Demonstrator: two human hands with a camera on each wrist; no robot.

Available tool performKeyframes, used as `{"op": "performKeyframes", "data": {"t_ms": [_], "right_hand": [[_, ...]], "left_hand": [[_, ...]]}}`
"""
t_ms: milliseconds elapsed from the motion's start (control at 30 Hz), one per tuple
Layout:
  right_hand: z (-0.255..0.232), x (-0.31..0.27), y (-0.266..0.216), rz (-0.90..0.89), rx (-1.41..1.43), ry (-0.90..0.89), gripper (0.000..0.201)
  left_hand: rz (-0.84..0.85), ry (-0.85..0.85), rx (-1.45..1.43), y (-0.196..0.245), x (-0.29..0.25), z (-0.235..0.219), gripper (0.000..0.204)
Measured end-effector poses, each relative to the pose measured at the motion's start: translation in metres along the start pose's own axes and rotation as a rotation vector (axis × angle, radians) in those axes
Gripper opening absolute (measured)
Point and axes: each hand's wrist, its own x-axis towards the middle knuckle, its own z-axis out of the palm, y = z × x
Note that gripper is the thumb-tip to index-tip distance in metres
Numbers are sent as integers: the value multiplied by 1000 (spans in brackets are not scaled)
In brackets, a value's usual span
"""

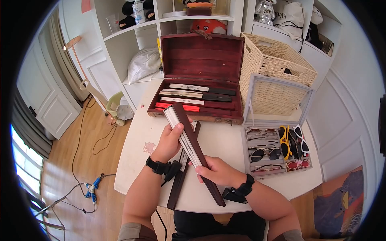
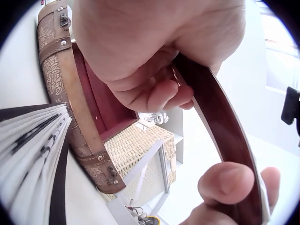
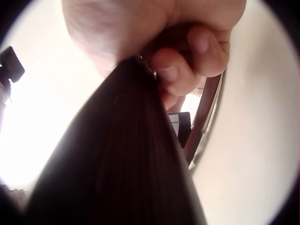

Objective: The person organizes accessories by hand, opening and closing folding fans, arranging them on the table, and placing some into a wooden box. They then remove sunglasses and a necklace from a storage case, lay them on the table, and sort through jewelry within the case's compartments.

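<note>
Both hands grip a folded fan with dark red-brown outer sticks and white leaves (image 1: 187, 138), held slantwise above the table. The left hand (image 1: 171, 138) holds its upper part, thumb on the white folds. Lower down, the right hand (image 1: 219, 172) pinches it with the thumb on top. Another dark folded fan (image 1: 177, 184) lies on the table beneath, partly hidden by the hands and the held fan. In the left wrist view the left hand (image 2: 154, 51) curls round the dark stick (image 2: 220, 117). The right wrist view shows the right hand's fingers (image 3: 178, 70) curled at the dark stick (image 3: 117, 140).
Behind the hands, an open dark red chest (image 1: 201, 56) contains several folded fans. At right stands an open-lidded case (image 1: 261, 173) of glasses, with a woven basket (image 1: 277, 56) behind it. White shelves (image 1: 132, 30) rise at the back; cables (image 1: 82, 140) lie on the floor at left.
</note>
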Motion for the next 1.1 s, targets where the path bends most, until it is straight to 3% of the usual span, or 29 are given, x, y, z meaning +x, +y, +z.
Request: {"op": "performKeyframes", "data": {"t_ms": [67,333,600,700,800,833,933,1033,1100], "right_hand": [[4,1,1,-30,-1,8,30],[5,2,5,-36,-7,42,30],[3,3,7,-137,-297,92,38],[-2,2,3,8,-372,17,40],[-2,2,-4,53,-432,-16,38],[-1,2,-3,53,-432,-16,38],[3,4,6,-22,-293,90,35],[3,4,8,-21,-89,106,28],[4,2,-3,151,34,108,24]], "left_hand": [[10,-30,-88,-4,0,-3,39],[-5,-33,-71,-1,0,3,40],[21,-22,-34,-3,1,0,41],[50,32,-72,-3,4,-7,40],[119,255,-105,2,8,-2,38],[119,255,-105,3,9,-2,38],[162,460,-156,6,12,-2,40],[275,447,-147,3,14,-11,39],[285,437,-184,4,12,-11,40]]}}
